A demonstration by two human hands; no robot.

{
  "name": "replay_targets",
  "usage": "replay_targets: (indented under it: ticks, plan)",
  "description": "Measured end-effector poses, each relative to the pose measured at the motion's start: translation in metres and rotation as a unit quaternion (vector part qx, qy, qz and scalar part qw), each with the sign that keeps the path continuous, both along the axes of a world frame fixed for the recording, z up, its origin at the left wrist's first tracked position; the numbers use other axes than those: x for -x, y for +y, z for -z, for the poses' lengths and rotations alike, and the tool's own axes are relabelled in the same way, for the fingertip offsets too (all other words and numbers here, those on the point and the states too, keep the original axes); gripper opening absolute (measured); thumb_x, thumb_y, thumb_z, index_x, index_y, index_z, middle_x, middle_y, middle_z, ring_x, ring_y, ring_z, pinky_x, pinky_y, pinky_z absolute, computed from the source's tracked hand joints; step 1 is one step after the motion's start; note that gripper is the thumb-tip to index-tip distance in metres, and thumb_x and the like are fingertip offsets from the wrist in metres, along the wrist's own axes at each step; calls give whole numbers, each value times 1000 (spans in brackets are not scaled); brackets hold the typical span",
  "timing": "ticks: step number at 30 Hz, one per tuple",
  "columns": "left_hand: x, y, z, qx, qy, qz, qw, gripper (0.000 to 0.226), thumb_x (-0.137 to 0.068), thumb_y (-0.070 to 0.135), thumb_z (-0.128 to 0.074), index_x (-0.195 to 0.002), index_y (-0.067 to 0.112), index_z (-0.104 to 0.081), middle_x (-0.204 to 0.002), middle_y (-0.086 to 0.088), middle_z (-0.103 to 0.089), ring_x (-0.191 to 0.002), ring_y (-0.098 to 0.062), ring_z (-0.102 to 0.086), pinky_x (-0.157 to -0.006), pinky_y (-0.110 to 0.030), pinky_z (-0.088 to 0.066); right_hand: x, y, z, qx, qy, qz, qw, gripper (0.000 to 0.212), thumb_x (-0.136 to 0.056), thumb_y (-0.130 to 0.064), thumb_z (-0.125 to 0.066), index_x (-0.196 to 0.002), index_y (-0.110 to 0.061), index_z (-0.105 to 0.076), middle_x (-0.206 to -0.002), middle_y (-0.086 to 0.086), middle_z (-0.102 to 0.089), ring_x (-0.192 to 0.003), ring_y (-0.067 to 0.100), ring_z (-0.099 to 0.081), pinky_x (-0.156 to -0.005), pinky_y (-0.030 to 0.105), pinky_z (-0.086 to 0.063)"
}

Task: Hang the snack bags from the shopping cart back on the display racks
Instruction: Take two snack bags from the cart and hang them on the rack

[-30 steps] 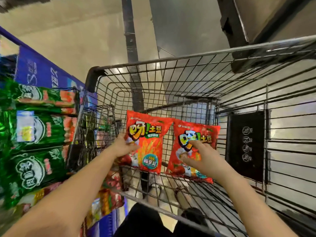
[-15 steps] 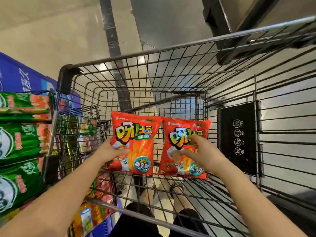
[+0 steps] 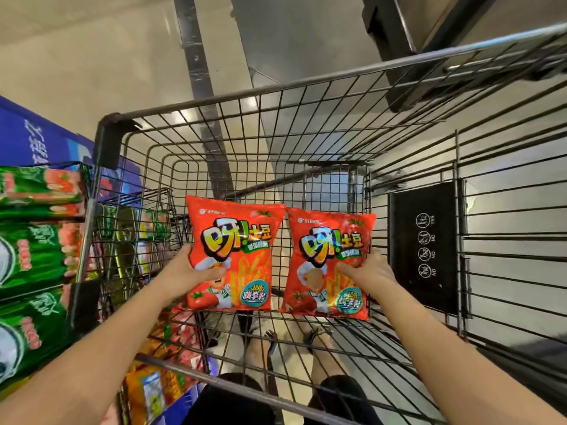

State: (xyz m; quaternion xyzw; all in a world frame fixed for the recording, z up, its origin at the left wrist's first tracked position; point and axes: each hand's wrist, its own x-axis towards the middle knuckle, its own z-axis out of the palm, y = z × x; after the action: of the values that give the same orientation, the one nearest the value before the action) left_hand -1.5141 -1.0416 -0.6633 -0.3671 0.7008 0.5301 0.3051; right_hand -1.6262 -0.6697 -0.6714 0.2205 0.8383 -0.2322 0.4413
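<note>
Glossy beige floor point(image 3: 76, 56) fills the top of the view. Dark wire shopping cart point(image 3: 106, 142) sits on it and takes up most of the frame; the view looks down into its basket.

Just left of the cart: wire display rack point(image 3: 135, 228) stacked with shiny green snack bags point(image 3: 33, 256), and a blue printed board point(image 3: 36, 139) behind them. Orange and red packs sit lower on the same side, too blurred to read.

Flat black sign panel with white round icons point(image 3: 425, 246) hangs on the cart's right wall.

Two red potato-stick snack bags are inside the cart, upright, fronts to the camera, side by side with top corners almost touching: left red bag point(image 3: 236, 250), right red bag point(image 3: 331, 259). Can't tell if their bottoms rest on the cart's wire floor.

Left grip point(image 3: 187, 271) grasps the left red bag at its left edge, thumb across the front, fingers behind. Right grip point(image 3: 372, 271) grasps the right red bag at its right edge, thumb on the front.

Neither bag is on the rack yet.
</note>
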Motion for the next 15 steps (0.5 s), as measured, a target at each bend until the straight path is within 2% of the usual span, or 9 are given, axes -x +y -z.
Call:
replay_targets:
  ticks: [5,7,10,12,15]
  plan:
    - [-6,-10,2,-43,-10,-7,999,92,-59,44,-99,-137,34,-51,-123,9,-72,-107,-14,-72,-97,-41,-56,-4,1,23,18,-30,46,998,48,-82,-36,-86,-113,-11,-58,-111,9,-69,-109,29,-66,-93,41,-51]
    - [-5,-10,1,-45,-11,-11,999,92,-60,42,-99,-138,34,-52,-122,8,-74,-108,-16,-73,-99,-44,-56,-5,2,29,36,-49,51,997,56,-77,-41,-88,-117,-15,-58,-114,9,-71,-112,30,-66,-100,45,-52]
    - [-5,-9,2,-54,-14,-26,998,82,-66,34,-97,-136,31,-54,-118,4,-76,-103,-18,-75,-91,-40,-58,-7,2,34,73,-78,53,993,37,-75,-43,-88,-96,-29,-61,-120,8,-72,-116,30,-66,-102,45,-51]
    - [-5,-8,5,-59,-18,-21,998,86,-62,37,-98,-136,32,-55,-118,6,-76,-103,-17,-75,-91,-40,-58,-7,2,36,92,-93,62,989,47,-67,-50,-91,-99,-29,-62,-120,6,-72,-114,29,-67,-100,44,-52]
    - [-4,-8,6,-54,-21,-11,998,79,-69,33,-96,-136,36,-54,-119,10,-75,-104,-12,-75,-89,-35,-58,-7,4,40,125,-104,79,983,87,-45,-60,-92,-118,-23,-65,-117,6,-74,-107,26,-70,-98,46,-55]
